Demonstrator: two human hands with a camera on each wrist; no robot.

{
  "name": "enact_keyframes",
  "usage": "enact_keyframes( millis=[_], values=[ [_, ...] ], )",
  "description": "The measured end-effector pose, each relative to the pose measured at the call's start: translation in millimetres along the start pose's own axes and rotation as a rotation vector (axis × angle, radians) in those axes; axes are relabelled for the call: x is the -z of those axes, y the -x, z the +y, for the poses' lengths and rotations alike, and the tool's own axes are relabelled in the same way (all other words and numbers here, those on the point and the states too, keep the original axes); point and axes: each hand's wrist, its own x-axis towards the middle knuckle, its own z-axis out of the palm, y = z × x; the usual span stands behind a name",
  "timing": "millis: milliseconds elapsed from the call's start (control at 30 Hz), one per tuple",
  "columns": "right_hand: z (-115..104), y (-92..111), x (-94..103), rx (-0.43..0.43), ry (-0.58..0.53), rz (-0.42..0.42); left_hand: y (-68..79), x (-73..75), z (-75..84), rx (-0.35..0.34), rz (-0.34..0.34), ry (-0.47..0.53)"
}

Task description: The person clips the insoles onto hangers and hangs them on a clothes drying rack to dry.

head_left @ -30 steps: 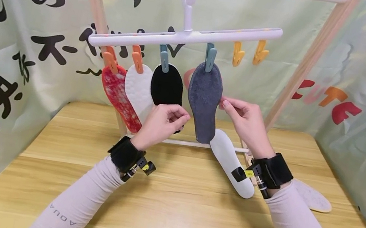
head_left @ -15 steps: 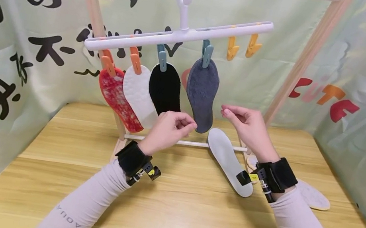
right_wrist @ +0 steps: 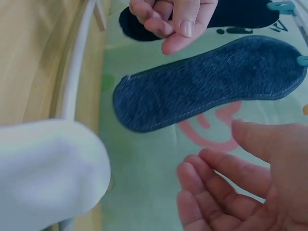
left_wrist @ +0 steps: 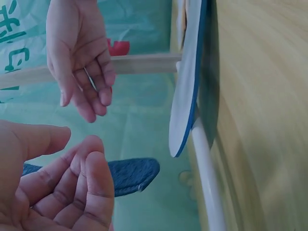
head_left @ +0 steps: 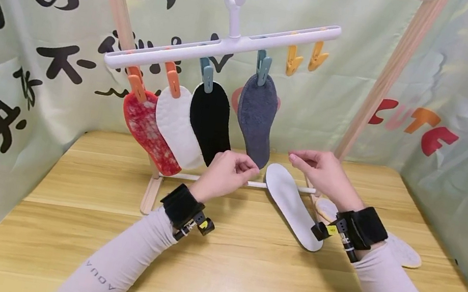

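Grey and plush, one long insole (head_left: 256, 121) is hanging narrow end down, a blue plastic clip (head_left: 264, 68) seemingly keeping it off the wooden table (head_left: 99, 232). Your empty left hand (head_left: 229, 173) is hovering near its tip, fingers loosely curving. Your right hand (head_left: 326, 174), empty, thumb parted, is hovering near the smooth white insole (head_left: 291, 204), which the white lower bar (head_left: 258, 185) is probably propping.

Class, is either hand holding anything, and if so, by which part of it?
Nothing is held: the left hand and right hand are empty, and the dark grey insole hangs from its blue clip.
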Motion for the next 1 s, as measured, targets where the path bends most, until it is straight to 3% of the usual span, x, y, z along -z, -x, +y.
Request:
enact_keyframes(
  millis=[267,400,567,833,1000],
  values=[
    [24.8,-3.3,-0.9,-0.016,0.121,-0.095,-5.0,-17.1,-2.7,0.053,-0.069,-0.054],
    [32.5,-2.9,-0.7,-0.007,0.150,-0.117,-8.0,-25.5,-4.0,0.080,-0.098,-0.030],
    [37.4,-3.0,-2.2,-0.023,0.180,-0.141,-12.1,-34.9,-6.6,0.123,-0.132,0.002],
    [40.3,-4.1,-9.2,-0.075,0.268,-0.196,-14.3,-42.2,-11.1,0.168,-0.168,-0.069],
    [40.2,-3.6,-11.9,-0.075,0.289,-0.210,-14.4,-46.0,-14.5,0.202,-0.185,-0.060]
  ],
)
